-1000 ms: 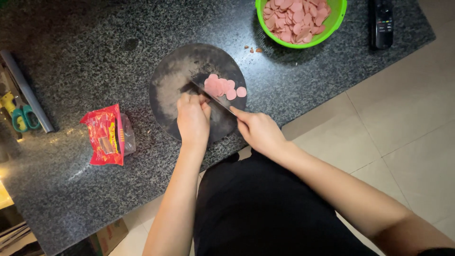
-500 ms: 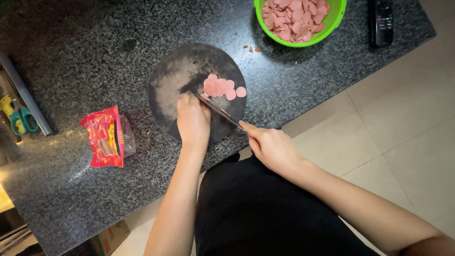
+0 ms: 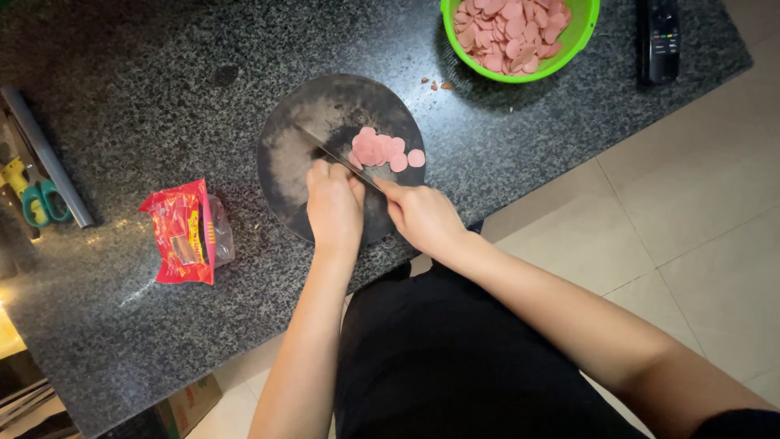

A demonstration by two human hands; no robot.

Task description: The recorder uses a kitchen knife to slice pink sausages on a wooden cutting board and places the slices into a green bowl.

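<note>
Right grip [image 3: 422,215] holds knife [image 3: 337,156]; green bowl [image 3: 581,36] holds pink slices [image 3: 508,28].

You are looking straight down from your head camera, fairly near, taking in the counter [image 3: 146,97], board [image 3: 284,162], your forearms, the floor [image 3: 666,219] at right.

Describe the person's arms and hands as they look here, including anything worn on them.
Both arms are bare from the wrist up to the frame edge: no sleeves show. The left hand and right hand wear no gloves, and no rings, watch or bracelets can be seen. Dark clothing covers the body below them.
</note>
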